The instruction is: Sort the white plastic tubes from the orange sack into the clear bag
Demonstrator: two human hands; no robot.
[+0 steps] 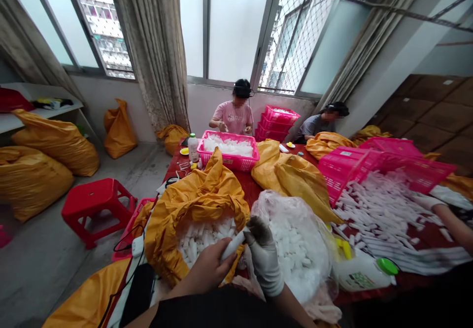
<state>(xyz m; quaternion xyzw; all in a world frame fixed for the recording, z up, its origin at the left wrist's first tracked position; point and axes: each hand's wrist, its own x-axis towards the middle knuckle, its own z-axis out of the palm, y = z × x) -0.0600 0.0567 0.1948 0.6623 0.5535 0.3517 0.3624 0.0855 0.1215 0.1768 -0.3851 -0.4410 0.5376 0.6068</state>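
A small white plastic tube [233,245] lies slantwise between my two hands. My bare left hand [211,268] is wrapped round its lower end. Grey-stained fingertips of my right hand [264,254], in a white work glove, close on its upper end. Just beyond my left hand is an open yellow woven sack [162,229] with many similar white pieces [195,234] inside. Beside my right hand stands a clear plastic bag [273,202] filled with small white parts [291,249]. My right fingers hide the tube's tip.
A white bottle with a green cap [364,273] lies at the right. Pink baskets [347,168] spill white tubes beside a co-worker's gloved hand [424,201]. Across the red table, another person [234,114] works behind a pink basket [229,160]. A red stool [94,200] stands left.
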